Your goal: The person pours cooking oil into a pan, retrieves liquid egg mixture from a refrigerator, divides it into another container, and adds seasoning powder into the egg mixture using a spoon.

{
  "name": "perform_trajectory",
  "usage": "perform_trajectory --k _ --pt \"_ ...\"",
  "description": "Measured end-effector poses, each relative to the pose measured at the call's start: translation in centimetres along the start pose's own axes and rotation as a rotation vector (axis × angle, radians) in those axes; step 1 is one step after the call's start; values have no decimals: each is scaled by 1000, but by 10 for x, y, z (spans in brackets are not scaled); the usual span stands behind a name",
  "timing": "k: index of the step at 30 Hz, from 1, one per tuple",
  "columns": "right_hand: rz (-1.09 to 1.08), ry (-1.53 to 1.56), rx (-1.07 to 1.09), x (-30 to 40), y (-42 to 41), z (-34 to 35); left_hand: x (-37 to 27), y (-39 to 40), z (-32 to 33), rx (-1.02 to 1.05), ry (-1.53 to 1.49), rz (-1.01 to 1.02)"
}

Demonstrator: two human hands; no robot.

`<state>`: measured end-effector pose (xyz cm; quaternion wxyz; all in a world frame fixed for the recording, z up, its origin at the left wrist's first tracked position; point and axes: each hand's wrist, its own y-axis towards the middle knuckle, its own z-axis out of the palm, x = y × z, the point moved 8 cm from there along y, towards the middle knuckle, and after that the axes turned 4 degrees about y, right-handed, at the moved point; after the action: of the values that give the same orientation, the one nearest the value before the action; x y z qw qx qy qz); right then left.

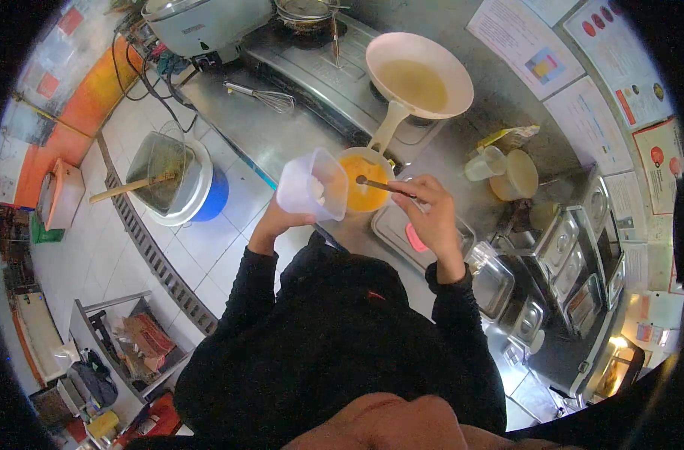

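My left hand (283, 219) holds a translucent plastic container (311, 183), tilted, with some white stuff inside. Just to its right is a round container of beaten egg (364, 183), orange-yellow, near the counter's front edge. Over the egg, my right hand (432, 211) grips a small brown measuring spoon (376, 184) by its handle; the spoon's contents are too small to tell. Behind the egg, a pale frying pan (421, 76) with yellowish liquid sits on the stove, its handle pointing toward me.
A wire whisk (263, 97) lies on the steel counter at left, below a rice cooker (201, 31). A lidded tray (423, 230) lies beside the egg. Plastic cups (484, 163) and a tub (514, 175) stand at right. On the floor, a bin (198, 185) bears a clear container with a wooden-handled tool.
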<state>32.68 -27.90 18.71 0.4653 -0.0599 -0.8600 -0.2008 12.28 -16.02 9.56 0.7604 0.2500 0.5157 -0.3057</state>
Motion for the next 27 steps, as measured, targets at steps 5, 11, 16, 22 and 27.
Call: perform_trajectory --k 5,11,16,22,27 --pt "-173 -22 16 31 4 20 10 1 5 61 81 -14" --pt "-42 59 152 22 6 45 -1 -1 19 64 114 -47" --pt "223 275 62 -11 0 32 -6 -2 17 70 85 -20" --pt "69 73 27 4 4 5 -10 -1 6 54 80 49" --pt "10 50 8 14 4 11 -7 0 4 53 86 49"
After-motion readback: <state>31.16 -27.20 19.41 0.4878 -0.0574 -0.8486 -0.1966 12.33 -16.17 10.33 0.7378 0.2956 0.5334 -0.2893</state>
